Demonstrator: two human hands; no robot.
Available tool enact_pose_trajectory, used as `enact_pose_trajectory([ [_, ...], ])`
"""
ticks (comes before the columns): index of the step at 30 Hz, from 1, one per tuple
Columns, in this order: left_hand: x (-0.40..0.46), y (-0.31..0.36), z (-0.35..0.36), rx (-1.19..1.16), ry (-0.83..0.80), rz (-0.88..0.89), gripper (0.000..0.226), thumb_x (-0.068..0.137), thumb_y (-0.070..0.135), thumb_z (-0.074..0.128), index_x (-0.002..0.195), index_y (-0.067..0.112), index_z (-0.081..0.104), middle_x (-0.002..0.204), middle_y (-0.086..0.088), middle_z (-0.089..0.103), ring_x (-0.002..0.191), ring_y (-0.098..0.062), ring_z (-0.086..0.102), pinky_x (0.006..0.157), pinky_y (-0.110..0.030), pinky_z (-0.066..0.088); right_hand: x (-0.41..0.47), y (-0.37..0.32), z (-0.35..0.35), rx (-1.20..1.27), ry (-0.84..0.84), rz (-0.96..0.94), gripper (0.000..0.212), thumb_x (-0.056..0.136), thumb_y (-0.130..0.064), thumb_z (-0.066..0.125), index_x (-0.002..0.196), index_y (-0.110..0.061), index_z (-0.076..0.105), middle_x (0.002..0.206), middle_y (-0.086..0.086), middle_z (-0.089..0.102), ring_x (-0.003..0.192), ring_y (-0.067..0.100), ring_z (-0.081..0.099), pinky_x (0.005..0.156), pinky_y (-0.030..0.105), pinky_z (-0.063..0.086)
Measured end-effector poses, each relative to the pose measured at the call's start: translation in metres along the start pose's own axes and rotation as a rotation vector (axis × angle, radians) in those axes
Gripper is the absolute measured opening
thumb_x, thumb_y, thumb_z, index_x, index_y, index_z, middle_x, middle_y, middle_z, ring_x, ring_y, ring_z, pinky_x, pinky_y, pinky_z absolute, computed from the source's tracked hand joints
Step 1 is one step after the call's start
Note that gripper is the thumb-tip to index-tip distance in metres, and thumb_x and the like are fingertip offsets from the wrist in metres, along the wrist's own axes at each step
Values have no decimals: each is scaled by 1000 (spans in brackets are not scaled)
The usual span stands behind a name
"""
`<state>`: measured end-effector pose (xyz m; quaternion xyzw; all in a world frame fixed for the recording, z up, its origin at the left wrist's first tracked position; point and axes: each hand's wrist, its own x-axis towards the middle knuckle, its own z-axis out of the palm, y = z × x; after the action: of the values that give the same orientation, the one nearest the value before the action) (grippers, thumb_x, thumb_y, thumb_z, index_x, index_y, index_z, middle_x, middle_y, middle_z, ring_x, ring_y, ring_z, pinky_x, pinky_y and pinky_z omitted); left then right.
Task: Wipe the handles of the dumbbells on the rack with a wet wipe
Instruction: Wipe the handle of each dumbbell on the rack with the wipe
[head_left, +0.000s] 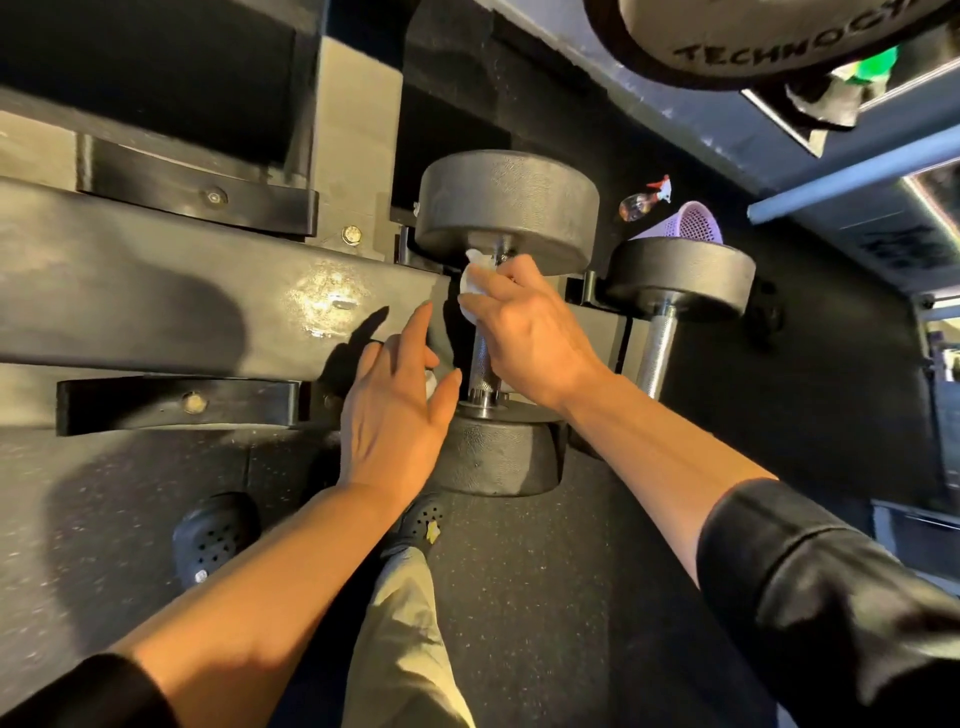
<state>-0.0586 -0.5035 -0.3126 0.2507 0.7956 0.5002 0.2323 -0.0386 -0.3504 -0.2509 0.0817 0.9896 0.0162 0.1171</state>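
Note:
A black dumbbell (506, 202) lies on the rack (208, 280) in the middle of the view, its knurled steel handle (482, 364) running toward me. My right hand (530, 332) grips the upper part of that handle with a white wet wipe (470, 283) wrapped under its fingers. My left hand (395, 410) hovers just left of the handle with fingers spread; something small and white shows beneath its palm. A second dumbbell (680, 270) with a bare handle (657, 348) sits on the rack to the right.
A spray bottle (644, 200) and a purple mesh basket (685, 223) stand on the dark floor beyond the rack. A large weight plate (769, 36) sits at the top right. My black clogs (215, 535) and beige trouser leg are below on the speckled rubber floor.

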Motion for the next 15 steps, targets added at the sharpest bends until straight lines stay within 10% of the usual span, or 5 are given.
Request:
enact_pose_trajectory([
  [11, -4, 3, -3, 95, 6, 2, 66, 89, 48, 35, 144, 12, 32, 100, -2, 59, 104, -19, 43, 81, -25, 34, -31, 1, -7, 423, -349, 7, 31, 80, 11, 60, 101, -7, 73, 109, 6, 69, 108, 18, 58, 95, 28, 46],
  [15, -2, 7, -6, 82, -13, -11, 64, 89, 36, 48, 146, 14, 30, 103, -2, 58, 107, -18, 43, 86, -27, 35, -33, 5, -2, 418, -12, 1, 31, 75, 12, 66, 98, -6, 73, 105, 7, 70, 101, 15, 57, 91, 16, 43],
])
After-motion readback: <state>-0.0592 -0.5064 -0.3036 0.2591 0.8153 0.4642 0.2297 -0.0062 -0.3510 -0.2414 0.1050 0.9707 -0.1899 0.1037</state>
